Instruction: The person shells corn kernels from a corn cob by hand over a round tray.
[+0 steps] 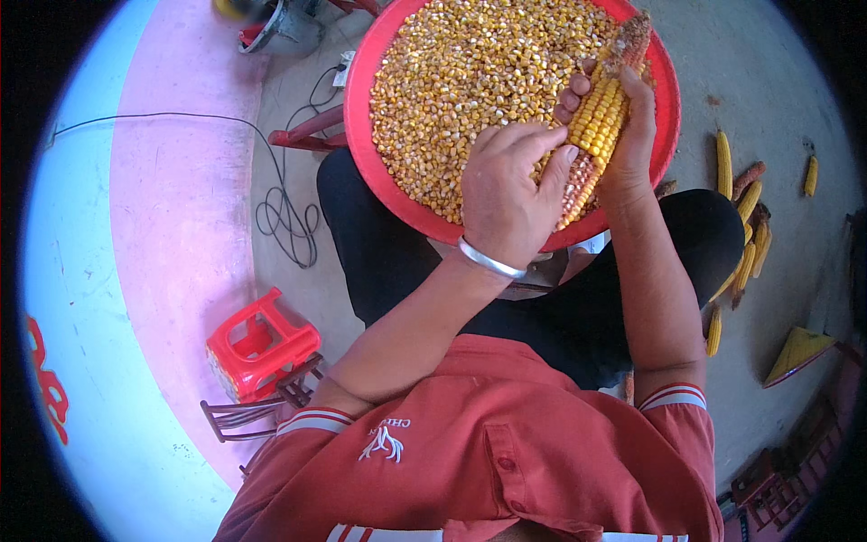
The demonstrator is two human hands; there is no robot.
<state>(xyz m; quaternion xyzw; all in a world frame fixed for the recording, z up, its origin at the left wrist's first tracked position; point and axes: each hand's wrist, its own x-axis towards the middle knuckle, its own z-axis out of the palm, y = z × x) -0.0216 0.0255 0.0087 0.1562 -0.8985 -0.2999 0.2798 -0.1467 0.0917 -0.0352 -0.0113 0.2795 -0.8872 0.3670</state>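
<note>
My right hand (626,129) grips an ear of corn (597,122) from below, its thumb on the right side and its fingertips curled round the left. Yellow kernels cover the middle of the ear. Bare reddish cob shows on its lower part, and the top end is rough and brownish. My left hand (511,183), with a silver bangle at the wrist, has its thumb and forefinger tip against the ear's lower left side. Whether those fingers pinch anything is hidden. Under both hands is a red plastic basin (359,115) filled with loose corn kernels (467,88).
Several ears of corn (748,203) and bare cobs lie on the concrete floor to the right. A red plastic stool (264,345) lies tipped at left. A black cable (288,223) coils by the wall, near a grey bucket (288,30). A yellow dustpan-like object (799,352) is at lower right.
</note>
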